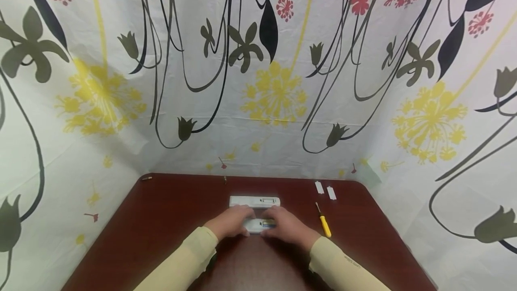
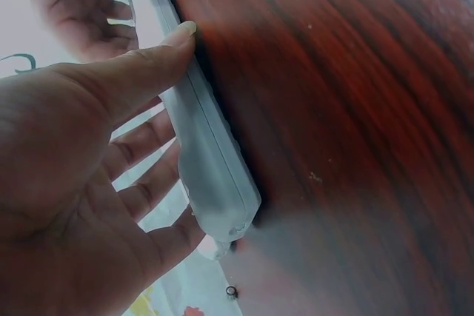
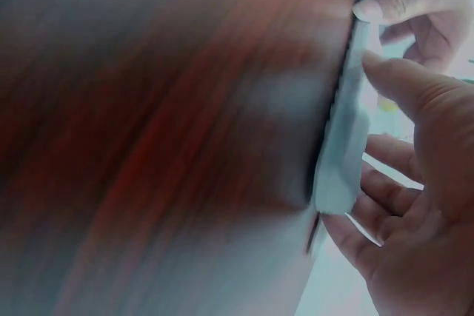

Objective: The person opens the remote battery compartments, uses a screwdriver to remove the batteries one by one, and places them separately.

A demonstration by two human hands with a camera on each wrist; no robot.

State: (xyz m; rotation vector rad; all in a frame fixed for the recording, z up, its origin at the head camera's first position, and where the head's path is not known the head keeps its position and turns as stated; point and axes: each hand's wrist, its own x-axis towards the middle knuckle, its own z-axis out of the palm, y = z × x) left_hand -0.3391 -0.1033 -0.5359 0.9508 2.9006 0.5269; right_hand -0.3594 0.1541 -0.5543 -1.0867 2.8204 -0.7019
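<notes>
On the table, a white remote control [image 1: 253, 225] lies between my two hands, with a battery compartment facing up and something coloured inside it. My left hand [image 1: 232, 221] grips its left part, thumb [image 2: 159, 64] along the near side and fingers on the far side. At the right end my right hand [image 1: 288, 226] holds it the same way, thumb [image 3: 396, 79] on the near edge. Just beyond the hands lies a second white remote control [image 1: 246, 201], its battery compartment also uncovered. My fingers partly hide the nearer remote.
A screwdriver [image 1: 324, 225] with a yellow handle lies to the right. Two white battery covers [image 1: 319, 187] sit at the back right. Small battery-like cylinders lie near the back edge, one at the left corner [image 1: 146, 178]. Flower-printed curtain [image 1: 258, 147] surrounds the dark red table [image 1: 161, 210].
</notes>
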